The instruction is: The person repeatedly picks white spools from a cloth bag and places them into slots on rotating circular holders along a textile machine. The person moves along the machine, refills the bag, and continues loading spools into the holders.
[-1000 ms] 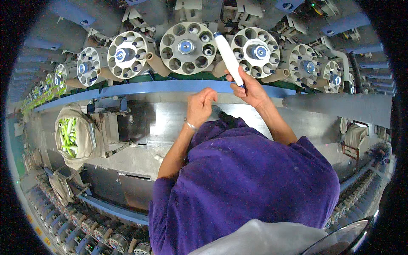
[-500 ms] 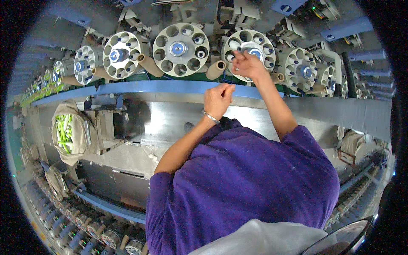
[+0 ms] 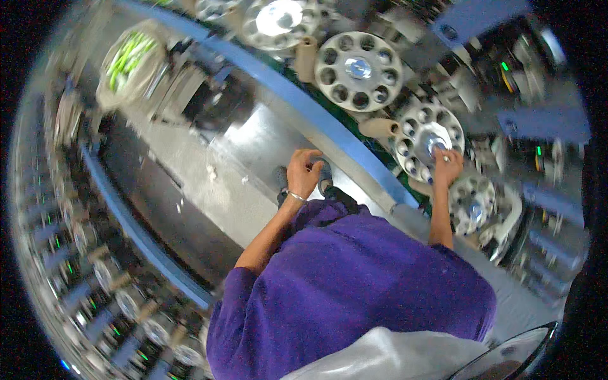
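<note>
My right hand [image 3: 448, 166] is at the edge of a round cream bobbin magazine [image 3: 408, 144], close to its shiny hub. Its fingers are bent together; a small pale spot shows at them, and I cannot make out what they hold. Several pockets of this magazine contain bobbins with dark tips. My left hand [image 3: 304, 172] hangs in front of my body over the aisle, a metal bracelet at its wrist. Its fingers are loosely curled, with a gap between thumb and forefinger and nothing visible in them. A brown cardboard tube [image 3: 379, 128] lies beside the magazine.
Another magazine [image 3: 326, 58] stands farther left along the machine, with a tube [image 3: 306, 60] beside it. A blue rail [image 3: 297, 101] runs between me and the machine. A cloth sack [image 3: 104, 88] of green and white bobbins stands at upper left. Another machine row lines the left side.
The view has turned, so the machine row now slants down to the right. My right hand has moved to the magazine's hub side. My left hand has loosened from a fist, away from the rail.
</note>
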Motion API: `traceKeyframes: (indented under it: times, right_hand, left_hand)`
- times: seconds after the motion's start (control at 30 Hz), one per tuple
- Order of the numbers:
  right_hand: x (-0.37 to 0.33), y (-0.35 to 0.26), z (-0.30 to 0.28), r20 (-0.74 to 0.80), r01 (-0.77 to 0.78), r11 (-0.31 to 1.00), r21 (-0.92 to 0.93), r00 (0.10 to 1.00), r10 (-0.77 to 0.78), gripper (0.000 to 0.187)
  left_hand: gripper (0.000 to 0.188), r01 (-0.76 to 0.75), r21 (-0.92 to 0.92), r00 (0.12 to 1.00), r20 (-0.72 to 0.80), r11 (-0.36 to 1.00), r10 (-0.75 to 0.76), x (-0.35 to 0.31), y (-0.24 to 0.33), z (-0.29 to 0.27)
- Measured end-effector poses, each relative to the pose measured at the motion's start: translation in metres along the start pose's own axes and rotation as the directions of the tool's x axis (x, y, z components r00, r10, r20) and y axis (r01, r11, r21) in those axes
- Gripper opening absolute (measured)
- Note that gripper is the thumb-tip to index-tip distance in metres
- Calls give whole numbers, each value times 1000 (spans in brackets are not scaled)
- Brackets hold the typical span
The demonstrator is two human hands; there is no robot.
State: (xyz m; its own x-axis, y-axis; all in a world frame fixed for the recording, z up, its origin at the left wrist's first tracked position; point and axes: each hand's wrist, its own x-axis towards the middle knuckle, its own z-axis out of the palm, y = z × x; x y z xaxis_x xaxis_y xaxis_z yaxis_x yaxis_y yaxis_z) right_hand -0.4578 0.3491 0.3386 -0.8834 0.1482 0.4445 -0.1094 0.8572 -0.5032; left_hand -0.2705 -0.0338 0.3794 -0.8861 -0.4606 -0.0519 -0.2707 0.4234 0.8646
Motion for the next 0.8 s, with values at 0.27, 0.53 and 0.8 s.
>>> traceKeyframes:
  times: [0.27, 0.53, 0.8]
  right_hand:
    - [30, -52, -11, 150, 228, 825, -517, 973, -175, 38]
    - [-85, -245, 52, 42, 855, 497, 148, 496, -867, 43]
    - [-549, -402, -75, 66, 283, -49, 958, -384, -921, 39]
  left_hand:
    - [29, 65, -121, 969, -228, 990, -92, -87, -39, 20]
    - [28, 166, -66, 899, -400, 984, -179, -243, -100, -40]
    - [21, 662, -384, -267, -923, 643, -277, -701, -170, -192]
